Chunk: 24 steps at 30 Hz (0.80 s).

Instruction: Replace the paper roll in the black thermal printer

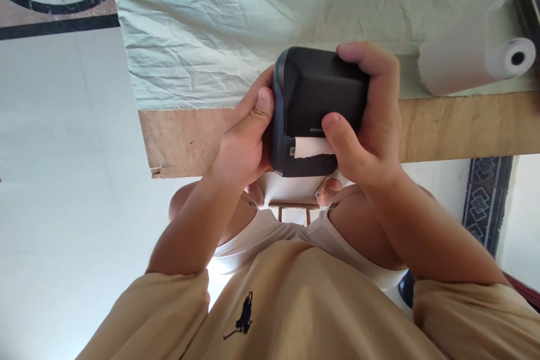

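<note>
I hold a small black receipt printer in both hands, just above the near edge of the table. My left hand clasps its left side, thumb pressed on the casing. My right hand wraps over its right side and top, with the thumb resting on a short strip of white paper that sticks out of the slot on the printer's front.
A wooden table carries a crumpled pale green cloth. A white paper roll lies at the right, beside a dark device at the frame's edge. White tiled floor lies to the left; my tan shirt fills the foreground.
</note>
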Available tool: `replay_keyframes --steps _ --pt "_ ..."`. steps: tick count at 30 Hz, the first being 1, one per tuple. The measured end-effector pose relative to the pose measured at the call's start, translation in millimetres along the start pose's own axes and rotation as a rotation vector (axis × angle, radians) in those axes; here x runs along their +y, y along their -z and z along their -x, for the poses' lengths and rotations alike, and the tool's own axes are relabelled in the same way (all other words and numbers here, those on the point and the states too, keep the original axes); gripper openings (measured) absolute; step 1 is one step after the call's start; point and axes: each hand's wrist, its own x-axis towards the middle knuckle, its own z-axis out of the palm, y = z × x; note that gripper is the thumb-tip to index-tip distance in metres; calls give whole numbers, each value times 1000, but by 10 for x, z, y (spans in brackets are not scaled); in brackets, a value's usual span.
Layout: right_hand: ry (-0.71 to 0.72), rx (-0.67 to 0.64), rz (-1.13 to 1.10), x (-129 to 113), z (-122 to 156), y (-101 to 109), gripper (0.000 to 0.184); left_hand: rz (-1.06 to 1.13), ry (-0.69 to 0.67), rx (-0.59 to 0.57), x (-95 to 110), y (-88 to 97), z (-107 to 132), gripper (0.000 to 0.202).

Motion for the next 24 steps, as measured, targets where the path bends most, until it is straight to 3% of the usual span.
replay_keyframes --steps 6,13,19,24 --pt "18 9 58 18 15 -21 44 -55 -30 -14 16 8 13 34" --pt "170 -88 38 139 8 92 71 -22 -90 -11 -29 23 18 34" --pt "33 67 133 25 49 263 58 92 -22 -60 -24 -14 14 35" --pt "11 185 -20 -53 72 218 42 5 -56 -103 -43 -5 9 31"
